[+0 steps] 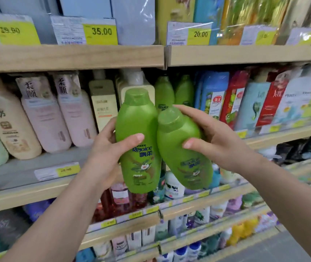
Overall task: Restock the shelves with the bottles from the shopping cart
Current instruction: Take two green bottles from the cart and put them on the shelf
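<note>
I hold two green Rejoice shampoo bottles in front of the middle shelf [71, 178]. My left hand [109, 150] grips the left bottle [138, 129] upright, thumb across its front. My right hand [215, 140] grips the right bottle [181, 148], which tilts with its cap toward the left bottle; the two touch. Behind them, two matching green bottles [165, 93] stand on the same shelf. The shopping cart is out of view.
Pink and beige bottles [43, 114] fill the shelf to the left, blue and red ones [232, 99] to the right. A bare stretch of shelf [37, 165] lies in front of the pink bottles. Boxed goods with price tags [101, 32] sit on the shelf above, several lower shelves below.
</note>
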The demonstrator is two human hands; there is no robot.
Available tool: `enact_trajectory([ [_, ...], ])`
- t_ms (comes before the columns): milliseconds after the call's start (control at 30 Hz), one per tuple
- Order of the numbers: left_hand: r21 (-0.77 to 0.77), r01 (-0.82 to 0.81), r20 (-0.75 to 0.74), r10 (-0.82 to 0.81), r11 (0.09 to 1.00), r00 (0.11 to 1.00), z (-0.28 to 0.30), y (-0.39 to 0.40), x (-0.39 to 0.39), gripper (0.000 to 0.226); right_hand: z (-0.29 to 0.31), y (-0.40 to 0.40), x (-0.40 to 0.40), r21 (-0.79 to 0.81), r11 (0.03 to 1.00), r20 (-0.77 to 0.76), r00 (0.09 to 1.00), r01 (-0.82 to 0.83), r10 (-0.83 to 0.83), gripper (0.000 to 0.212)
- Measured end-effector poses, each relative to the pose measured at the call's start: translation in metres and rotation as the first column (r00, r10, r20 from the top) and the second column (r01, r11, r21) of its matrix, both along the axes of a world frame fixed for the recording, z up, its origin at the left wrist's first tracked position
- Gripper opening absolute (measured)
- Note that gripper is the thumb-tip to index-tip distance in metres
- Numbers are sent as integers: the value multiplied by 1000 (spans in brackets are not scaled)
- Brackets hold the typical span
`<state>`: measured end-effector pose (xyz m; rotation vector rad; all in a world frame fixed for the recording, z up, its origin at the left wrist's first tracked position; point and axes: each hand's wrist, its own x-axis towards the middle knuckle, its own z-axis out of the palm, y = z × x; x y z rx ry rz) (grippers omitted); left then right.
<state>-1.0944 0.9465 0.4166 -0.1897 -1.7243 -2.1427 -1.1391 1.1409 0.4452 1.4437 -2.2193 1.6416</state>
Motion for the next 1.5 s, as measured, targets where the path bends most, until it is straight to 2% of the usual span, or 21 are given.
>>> enact_trajectory([
  [100,-47,-2,-49,0,999,999,5,12,-14,63,4,12,-13,71,997,-123,991,-36,44,51],
  [167,-63,9,-83,-14,998,996,8,17,-24,77,7,19,-23,64,997,-185,982,-37,48,57],
  [233,-62,24,-120,-31,998,992,14,20,-34,75,11,26,-31,48,998,-209,977,-31,40,56],
  [300,-78,42,-150,-53,996,987,22,22,-44,76,15,28,-38,50,999,-254,967,-8,20,46],
  [400,-104,44,-190,-63,994,980,28,21,-57,74,20,32,-50,70,997,-347,938,33,-6,43],
  [533,-135,43,-236,-74,990,969,30,17,-69,68,16,36,-68,19,999,-387,922,37,-27,43],
  [633,-115,46,-236,-72,992,969,28,18,-76,77,5,37,-82,-45,999,-302,953,21,-33,40],
  [833,-134,54,-158,-76,989,984,13,30,-87,71,-10,49,-110,-193,981,-106,994,-30,9,43],
  [900,-150,13,-137,-34,989,990,9,36,-94,71,-10,50,-118,-191,981,-60,998,-23,11,42],
  [967,-149,-33,-113,16,988,993,6,41,-100,60,-9,52,-128,-158,987,-13,999,-31,29,42],
  [1067,-160,-85,-77,74,983,994,4,48,-106,58,-5,53,-148,-178,983,30,999,-39,45,51],
  [1233,-166,-221,-41,217,961,975,6,59,-120,42,4,44,-171,-110,993,136,988,-53,68,42],
  [1300,-196,-245,-40,242,949,969,10,59,-123,44,3,40,-177,-55,998,150,988,-34,42,40],
  [1367,-291,-258,-40,258,921,965,13,58,-125,51,4,39,-182,-17,1000,137,990,12,-10,42],
  [1433,-429,-287,-32,303,856,953,18,57,-127,59,9,38,-183,44,994,57,993,97,-99,48],
  [1500,-575,-336,-40,385,746,922,27,56,-129,62,16,35,-182,130,970,-92,977,204,-193,57],
])
